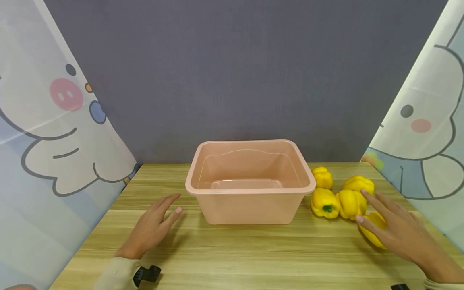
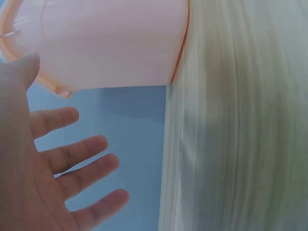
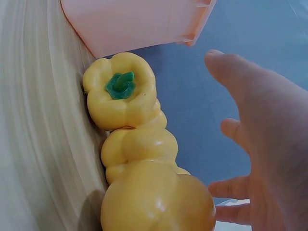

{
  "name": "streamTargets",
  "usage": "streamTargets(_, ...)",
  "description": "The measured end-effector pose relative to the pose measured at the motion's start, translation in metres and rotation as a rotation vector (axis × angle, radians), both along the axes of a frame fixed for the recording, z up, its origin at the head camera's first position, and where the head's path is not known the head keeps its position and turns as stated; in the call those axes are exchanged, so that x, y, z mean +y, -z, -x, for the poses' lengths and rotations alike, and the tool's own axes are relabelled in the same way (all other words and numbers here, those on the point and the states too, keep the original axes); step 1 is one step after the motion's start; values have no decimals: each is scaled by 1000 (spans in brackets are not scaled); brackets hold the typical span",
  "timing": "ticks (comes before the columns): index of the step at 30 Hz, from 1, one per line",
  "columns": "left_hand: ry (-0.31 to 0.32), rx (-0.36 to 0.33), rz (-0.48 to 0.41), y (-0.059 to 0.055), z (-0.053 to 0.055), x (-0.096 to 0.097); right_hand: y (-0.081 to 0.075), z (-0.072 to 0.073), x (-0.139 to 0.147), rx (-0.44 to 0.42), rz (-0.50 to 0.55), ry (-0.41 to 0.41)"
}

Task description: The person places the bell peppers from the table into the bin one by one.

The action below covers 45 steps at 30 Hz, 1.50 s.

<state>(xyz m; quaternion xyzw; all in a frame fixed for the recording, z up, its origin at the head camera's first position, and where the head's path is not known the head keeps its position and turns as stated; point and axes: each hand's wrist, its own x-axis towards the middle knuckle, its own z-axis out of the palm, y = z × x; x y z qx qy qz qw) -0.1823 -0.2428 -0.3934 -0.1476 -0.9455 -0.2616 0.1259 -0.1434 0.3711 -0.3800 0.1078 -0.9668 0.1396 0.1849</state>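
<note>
Peppers point(image 1: 351, 204), all five, lie on table point(image 1: 253, 257) right of pink bin point(image 1: 250, 207); none shows inside, so work looks unstarted. Left hand point(image 1: 154, 225) near bin, right hand point(image 1: 402, 231) at nearest pepper point(image 1: 370, 237), fingers spread, gripping nothing.

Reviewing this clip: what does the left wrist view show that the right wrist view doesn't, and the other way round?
Only the left wrist view: the left hand, its fingers spread and holding nothing.

Only the right wrist view: the right hand, and yellow bell peppers bunched together, the one nearest the bin with a green stem showing. There is also a pale patch at the bottom edge, too little to identify.

Both: part of the pink bin, the wood-grain tabletop and the bluish-grey backdrop.
</note>
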Motion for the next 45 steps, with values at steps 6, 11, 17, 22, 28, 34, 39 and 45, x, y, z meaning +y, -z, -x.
streamTargets(6,22,-12,-69,1,1,2,2,1,3,1,44,-23)
streamTargets(11,58,7,-147,1,2,3,1,0,3,-14,53,-19)
streamTargets(17,74,15,-234,4,3,5,-1,0,6,-47,69,-5)
streamTargets(22,64,-8,-310,6,4,6,-2,0,8,-68,78,4)
streamTargets(28,18,7,-394,0,9,14,-1,1,10,-128,74,19)
streamTargets(34,41,40,-540,-7,19,28,-2,-1,13,-144,79,13)
streamTargets(39,20,50,-553,-9,19,26,-3,-1,10,-170,98,-7)
streamTargets(45,47,24,-628,-18,26,18,0,2,9,-179,87,-5)
